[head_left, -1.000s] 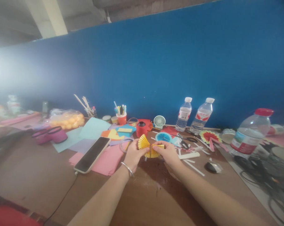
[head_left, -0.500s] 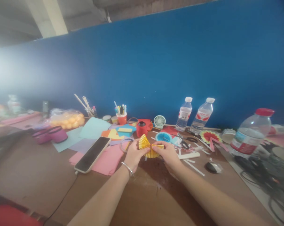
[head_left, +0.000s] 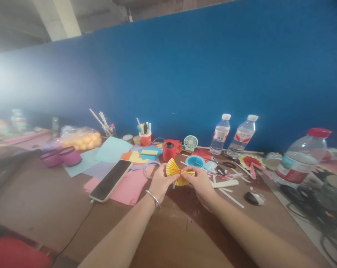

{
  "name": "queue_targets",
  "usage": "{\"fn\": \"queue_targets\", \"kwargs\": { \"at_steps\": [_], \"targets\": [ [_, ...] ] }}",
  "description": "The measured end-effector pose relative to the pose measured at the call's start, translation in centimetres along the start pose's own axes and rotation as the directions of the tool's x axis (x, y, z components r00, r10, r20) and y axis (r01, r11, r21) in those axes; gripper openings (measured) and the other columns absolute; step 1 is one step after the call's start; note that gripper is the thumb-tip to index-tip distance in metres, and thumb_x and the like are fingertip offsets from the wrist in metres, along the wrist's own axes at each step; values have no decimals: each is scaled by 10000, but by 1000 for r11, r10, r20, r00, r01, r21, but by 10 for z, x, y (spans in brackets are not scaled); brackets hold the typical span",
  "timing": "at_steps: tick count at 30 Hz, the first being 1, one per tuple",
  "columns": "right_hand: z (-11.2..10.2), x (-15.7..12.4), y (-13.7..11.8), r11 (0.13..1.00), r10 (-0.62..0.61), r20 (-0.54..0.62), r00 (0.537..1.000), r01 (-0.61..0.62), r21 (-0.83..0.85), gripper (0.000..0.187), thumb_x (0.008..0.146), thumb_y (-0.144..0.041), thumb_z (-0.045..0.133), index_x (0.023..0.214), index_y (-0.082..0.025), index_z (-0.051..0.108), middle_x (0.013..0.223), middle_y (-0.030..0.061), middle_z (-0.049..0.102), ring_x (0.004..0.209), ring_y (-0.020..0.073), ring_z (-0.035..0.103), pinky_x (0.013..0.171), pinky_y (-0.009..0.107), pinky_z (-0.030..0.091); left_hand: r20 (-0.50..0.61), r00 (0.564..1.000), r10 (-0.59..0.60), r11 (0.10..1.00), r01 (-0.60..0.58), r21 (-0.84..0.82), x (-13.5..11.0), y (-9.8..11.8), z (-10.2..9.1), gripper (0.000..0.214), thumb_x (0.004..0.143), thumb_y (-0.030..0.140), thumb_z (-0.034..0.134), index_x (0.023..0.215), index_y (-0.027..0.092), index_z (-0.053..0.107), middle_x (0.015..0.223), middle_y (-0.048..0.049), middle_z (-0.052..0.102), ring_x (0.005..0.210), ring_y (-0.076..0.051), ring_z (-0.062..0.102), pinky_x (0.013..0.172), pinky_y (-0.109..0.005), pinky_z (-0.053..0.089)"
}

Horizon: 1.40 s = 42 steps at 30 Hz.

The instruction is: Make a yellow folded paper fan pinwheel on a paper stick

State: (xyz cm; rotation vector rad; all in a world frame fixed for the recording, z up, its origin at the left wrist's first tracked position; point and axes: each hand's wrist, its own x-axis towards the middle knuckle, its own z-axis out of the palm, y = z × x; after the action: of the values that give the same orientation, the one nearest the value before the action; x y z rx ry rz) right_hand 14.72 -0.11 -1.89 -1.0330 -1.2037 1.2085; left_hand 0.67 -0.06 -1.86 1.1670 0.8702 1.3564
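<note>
A yellow pleated paper fan (head_left: 172, 168) is held between my two hands above the table, its folds spread out from a pinched middle. My left hand (head_left: 160, 182) grips its left side with thumb and fingers closed. On the right side, my right hand (head_left: 201, 183) pinches the folds near the centre. A blue pleated paper rosette (head_left: 195, 161) lies just beyond my right hand, with black-handled scissors (head_left: 220, 170) close by. Behind my left hand stands a red round object (head_left: 169, 152) with a dark top.
Left of my hands lie a phone (head_left: 110, 181) on a cable and pink paper sheets (head_left: 129, 188). At right are white paper strips (head_left: 231, 198), a computer mouse (head_left: 254, 197), a red-and-yellow rosette (head_left: 251, 162) and a large red-capped bottle (head_left: 301, 160). Two smaller water bottles (head_left: 220, 134) stand behind.
The view has shifted slightly, so the things on the table sit a little further right. Both hands keep hold of the yellow paper fan, with hardly any change in grip.
</note>
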Motion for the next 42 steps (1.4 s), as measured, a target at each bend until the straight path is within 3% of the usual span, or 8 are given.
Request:
{"fn": "queue_targets", "kwargs": {
  "at_steps": [12,26,37,42],
  "targets": [
    [1,-1,1,999,15,11,1000,-16,40,236,578,-330,664,709,-155,575,627,0,598,566,133,547,549,246,420,-27,1000,1,999,0,52,-1,1,2,445,544,222,715,927,138,506,839,-55,609,751,-167,579,694,-295,456],
    [0,1,8,1000,-26,15,1000,26,-8,206,610,-302,646,738,-158,572,666,5,593,589,135,542,573,263,425,16,1000,-20,1000,20,-11,0,0,1,450,538,165,713,936,126,508,852,-67,612,750,-174,587,690,-307,462],
    [-1,2,3,943,59,-44,997,-41,330,240,556,-310,700,702,-178,564,608,-31,571,512,99,509,490,222,388,-44,999,-4,987,-4,-161,2,6,2,375,558,155,692,900,136,539,817,-32,602,713,-122,564,665,-242,431],
    [-2,3,0,939,-1,-112,994,39,342,240,558,-311,700,703,-183,558,612,-35,560,515,103,508,505,232,401,-89,996,22,986,-36,-162,1,13,4,343,591,187,675,900,145,532,824,-28,594,724,-118,563,661,-232,441]
  ]
}}
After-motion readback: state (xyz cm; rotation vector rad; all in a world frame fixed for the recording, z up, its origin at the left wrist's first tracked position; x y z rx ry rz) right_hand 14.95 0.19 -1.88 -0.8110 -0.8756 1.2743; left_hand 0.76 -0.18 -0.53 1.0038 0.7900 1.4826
